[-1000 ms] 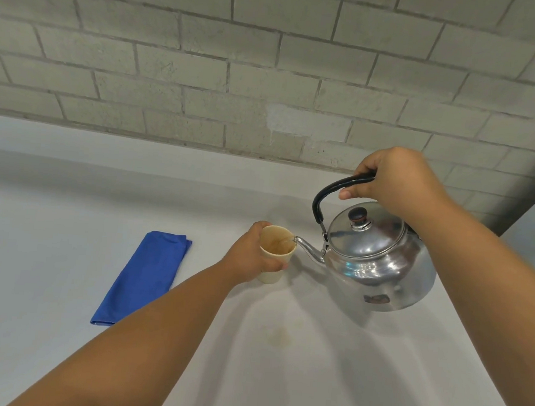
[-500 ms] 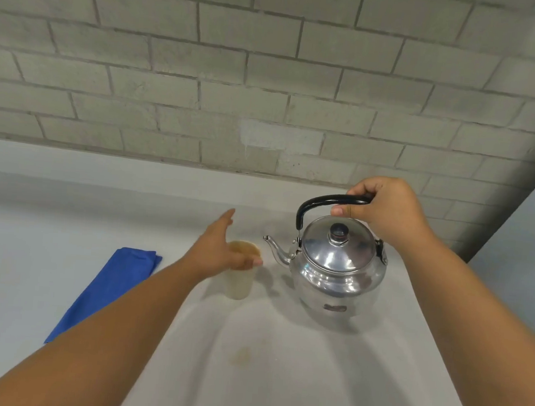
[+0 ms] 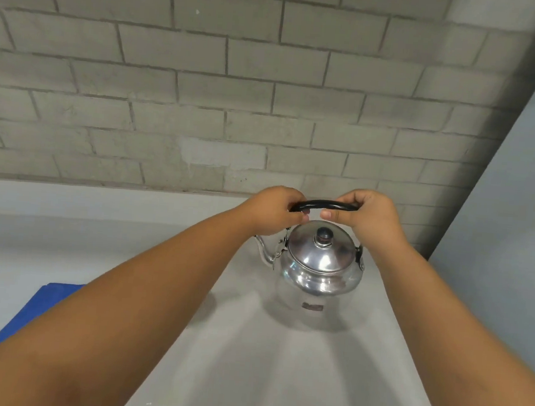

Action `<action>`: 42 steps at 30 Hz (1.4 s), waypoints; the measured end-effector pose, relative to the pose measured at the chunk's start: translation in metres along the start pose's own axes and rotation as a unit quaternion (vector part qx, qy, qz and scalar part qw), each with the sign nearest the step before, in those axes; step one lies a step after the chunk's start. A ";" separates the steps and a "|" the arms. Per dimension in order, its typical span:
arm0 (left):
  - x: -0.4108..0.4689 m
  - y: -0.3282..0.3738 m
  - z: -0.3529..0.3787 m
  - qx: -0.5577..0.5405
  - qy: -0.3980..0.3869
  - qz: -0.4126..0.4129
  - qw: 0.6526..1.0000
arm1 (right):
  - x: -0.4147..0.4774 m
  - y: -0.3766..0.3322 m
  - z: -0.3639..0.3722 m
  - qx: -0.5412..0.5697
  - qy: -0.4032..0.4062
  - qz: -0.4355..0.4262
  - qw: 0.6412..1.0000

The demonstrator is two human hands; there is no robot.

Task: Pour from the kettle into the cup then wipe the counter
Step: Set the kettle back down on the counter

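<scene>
Head view: polished steel kettle (image 3: 318, 267) with dark lid knob, upright on the pale grey counter (image 3: 278, 380) near the brick wall (image 3: 205, 85), spout to the left. Its black arched handle (image 3: 323, 204) runs left–right above the lid; left hand (image 3: 271, 212) and right hand (image 3: 370, 217) each curl fingers around one end. Cup not visible. Folded blue cloth (image 3: 27, 315) lies low left, partly behind the left forearm, judged nearer the left hand for wiping
</scene>
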State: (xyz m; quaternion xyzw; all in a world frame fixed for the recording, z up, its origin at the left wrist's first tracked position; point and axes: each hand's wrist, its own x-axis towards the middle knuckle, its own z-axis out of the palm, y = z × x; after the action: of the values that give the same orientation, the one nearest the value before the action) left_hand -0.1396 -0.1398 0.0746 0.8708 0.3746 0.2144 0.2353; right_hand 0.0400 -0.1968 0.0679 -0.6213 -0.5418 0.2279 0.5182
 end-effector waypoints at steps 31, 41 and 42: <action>0.150 -0.045 0.085 0.088 0.006 -0.009 0.996 | 0.127 0.122 -0.028 -0.129 -0.034 -0.026 0.991; 0.144 -0.053 0.099 0.003 0.070 -0.070 0.995 | 0.126 0.134 -0.014 -0.141 -0.006 -0.042 0.989; 0.144 -0.053 0.099 0.003 0.065 -0.075 0.995 | 0.126 0.133 -0.015 -0.149 -0.015 -0.039 0.988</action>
State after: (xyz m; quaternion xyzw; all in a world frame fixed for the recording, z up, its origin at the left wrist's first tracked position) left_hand -0.0241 -0.0238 -0.0057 0.8250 0.4543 0.2511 0.2236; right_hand 0.1500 -0.0715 -0.0096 -0.6667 -0.6010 0.1331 0.4201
